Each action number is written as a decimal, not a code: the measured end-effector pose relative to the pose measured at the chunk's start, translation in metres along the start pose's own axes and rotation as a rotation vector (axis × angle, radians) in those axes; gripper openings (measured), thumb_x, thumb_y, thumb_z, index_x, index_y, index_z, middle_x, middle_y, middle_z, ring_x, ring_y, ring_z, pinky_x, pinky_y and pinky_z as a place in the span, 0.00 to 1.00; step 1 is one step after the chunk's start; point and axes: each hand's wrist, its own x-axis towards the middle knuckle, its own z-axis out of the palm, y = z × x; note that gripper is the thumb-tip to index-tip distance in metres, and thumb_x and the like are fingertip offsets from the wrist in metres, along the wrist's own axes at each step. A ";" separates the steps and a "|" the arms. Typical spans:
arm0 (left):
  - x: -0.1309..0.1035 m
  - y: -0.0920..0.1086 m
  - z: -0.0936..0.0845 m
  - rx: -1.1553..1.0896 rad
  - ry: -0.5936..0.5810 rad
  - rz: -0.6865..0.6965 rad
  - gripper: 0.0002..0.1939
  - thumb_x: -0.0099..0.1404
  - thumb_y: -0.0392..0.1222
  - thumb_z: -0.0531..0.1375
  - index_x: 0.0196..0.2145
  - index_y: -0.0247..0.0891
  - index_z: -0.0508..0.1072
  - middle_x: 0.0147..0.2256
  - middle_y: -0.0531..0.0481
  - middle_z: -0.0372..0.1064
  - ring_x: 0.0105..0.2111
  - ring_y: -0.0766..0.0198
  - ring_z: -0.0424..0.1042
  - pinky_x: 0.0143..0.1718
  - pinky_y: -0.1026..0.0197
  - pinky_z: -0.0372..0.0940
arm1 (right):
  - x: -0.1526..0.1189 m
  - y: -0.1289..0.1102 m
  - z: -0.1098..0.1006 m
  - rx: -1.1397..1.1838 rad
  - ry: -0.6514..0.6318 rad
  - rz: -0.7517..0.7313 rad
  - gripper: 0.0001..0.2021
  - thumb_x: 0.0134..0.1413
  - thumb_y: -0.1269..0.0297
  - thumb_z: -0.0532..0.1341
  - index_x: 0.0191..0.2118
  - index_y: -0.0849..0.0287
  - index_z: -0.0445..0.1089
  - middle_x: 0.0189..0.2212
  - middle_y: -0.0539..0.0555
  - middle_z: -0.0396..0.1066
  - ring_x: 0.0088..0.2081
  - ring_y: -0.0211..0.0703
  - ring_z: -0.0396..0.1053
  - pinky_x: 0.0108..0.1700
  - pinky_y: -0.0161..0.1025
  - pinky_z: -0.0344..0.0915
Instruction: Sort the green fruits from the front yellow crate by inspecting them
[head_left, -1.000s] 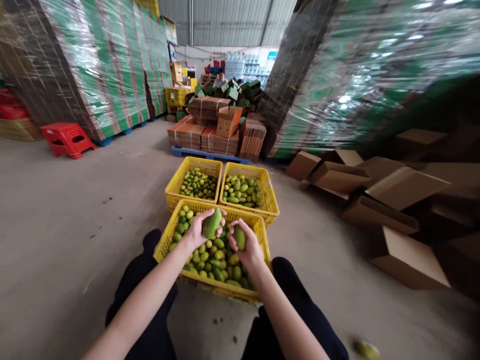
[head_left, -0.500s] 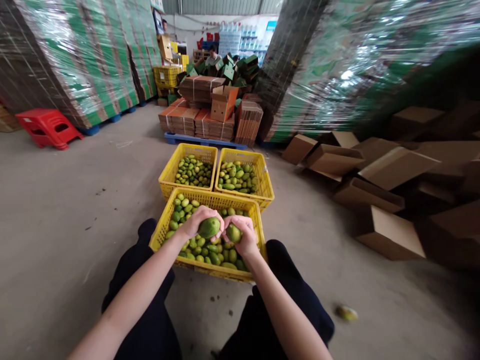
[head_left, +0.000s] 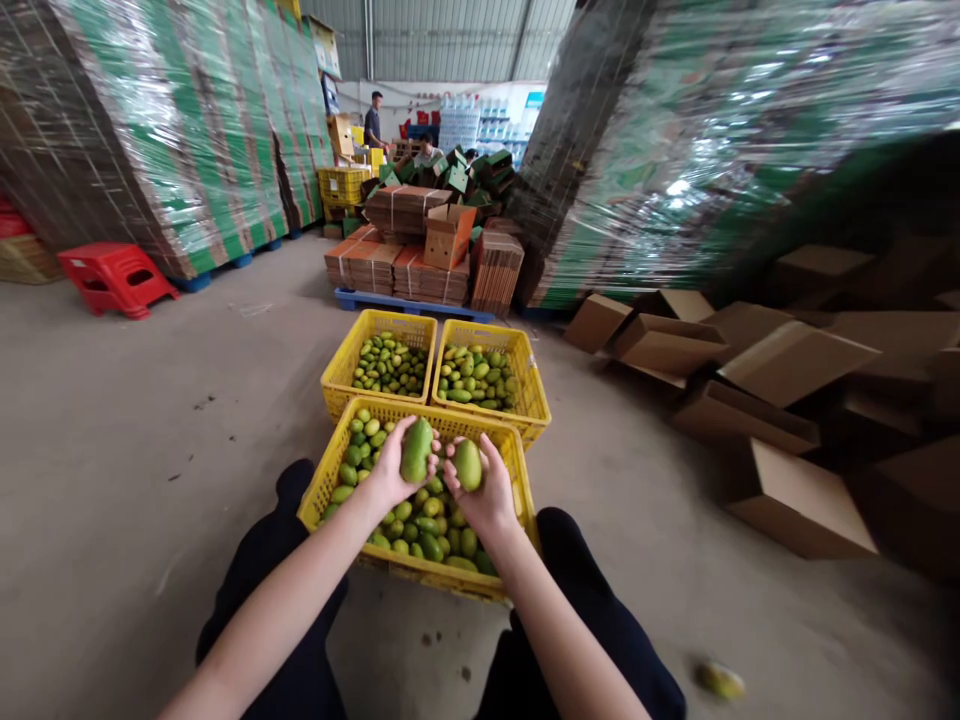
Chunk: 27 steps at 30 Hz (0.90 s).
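My left hand (head_left: pixel 391 466) is wrapped round a long green fruit (head_left: pixel 417 450), held upright above the near yellow crate (head_left: pixel 427 574). Beside it, my right hand (head_left: pixel 491 492) holds a shorter, rounder green fruit (head_left: pixel 468 466). The two fruits are apart, with the fingertips of both hands close together between them. Many green and yellowish fruits lie in the near crate, partly hidden by my hands and wrists. Behind it stand a back left crate (head_left: pixel 330 385) and a back right crate (head_left: pixel 538 400), both holding similar fruits.
Flattened cartons (head_left: pixel 367 268) sit on a blue pallet (head_left: pixel 412 303) ahead. Open boxes (head_left: pixel 802 360) lie at the right, a red stool (head_left: pixel 112 275) at the left. One fruit (head_left: pixel 720 680) is on the floor. A person (head_left: pixel 373 122) stands far back, near wrapped stacks (head_left: pixel 217 130).
Both fruits have been turned more upright, and my hands show more of their palms. The view has tilted up, so the crates appear lower and more of the standing person shows.
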 end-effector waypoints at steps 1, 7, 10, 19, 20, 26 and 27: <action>0.002 0.000 -0.001 -0.086 0.075 -0.008 0.17 0.67 0.49 0.54 0.31 0.32 0.71 0.21 0.50 0.68 0.17 0.69 0.68 0.17 0.69 0.65 | 0.003 0.000 -0.004 0.026 0.036 0.044 0.10 0.50 0.56 0.64 0.29 0.58 0.69 0.24 0.51 0.72 0.21 0.35 0.68 0.21 0.30 0.66; 0.007 -0.005 -0.004 -0.182 0.225 -0.044 0.12 0.68 0.42 0.56 0.31 0.31 0.70 0.23 0.49 0.70 0.20 0.70 0.71 0.20 0.70 0.68 | 0.012 0.007 -0.014 0.039 0.238 0.256 0.04 0.50 0.69 0.61 0.26 0.59 0.67 0.20 0.54 0.72 0.20 0.37 0.68 0.19 0.30 0.67; 0.009 -0.009 -0.005 -0.154 0.215 -0.066 0.17 0.69 0.47 0.53 0.31 0.31 0.70 0.21 0.49 0.68 0.17 0.70 0.67 0.17 0.71 0.64 | 0.010 0.009 -0.009 0.029 0.240 0.282 0.04 0.51 0.70 0.59 0.27 0.59 0.68 0.20 0.53 0.72 0.19 0.37 0.67 0.17 0.30 0.65; 0.007 -0.009 -0.004 -0.060 0.117 0.102 0.19 0.67 0.48 0.51 0.27 0.32 0.72 0.20 0.48 0.69 0.17 0.65 0.69 0.19 0.65 0.64 | 0.004 0.005 -0.006 -0.065 0.080 0.077 0.14 0.45 0.52 0.64 0.26 0.57 0.69 0.19 0.49 0.71 0.20 0.39 0.68 0.18 0.33 0.60; 0.007 -0.010 -0.004 -0.013 0.092 0.112 0.19 0.66 0.49 0.52 0.26 0.32 0.73 0.19 0.48 0.68 0.16 0.65 0.68 0.18 0.65 0.62 | 0.003 0.006 -0.006 -0.095 0.069 0.052 0.15 0.44 0.50 0.64 0.24 0.58 0.69 0.18 0.49 0.70 0.19 0.39 0.68 0.18 0.33 0.60; 0.007 -0.014 -0.002 0.354 -0.082 0.230 0.18 0.59 0.51 0.59 0.22 0.33 0.74 0.14 0.50 0.65 0.14 0.65 0.65 0.17 0.65 0.59 | -0.004 0.015 -0.002 -0.348 0.073 -0.206 0.17 0.44 0.52 0.64 0.16 0.57 0.65 0.13 0.49 0.65 0.17 0.39 0.63 0.18 0.35 0.58; 0.006 -0.014 -0.002 0.399 -0.097 0.263 0.18 0.58 0.51 0.59 0.21 0.33 0.74 0.14 0.50 0.65 0.14 0.66 0.65 0.17 0.65 0.59 | -0.005 0.016 -0.002 -0.379 0.072 -0.245 0.16 0.45 0.54 0.63 0.15 0.57 0.65 0.12 0.49 0.64 0.16 0.38 0.63 0.19 0.36 0.58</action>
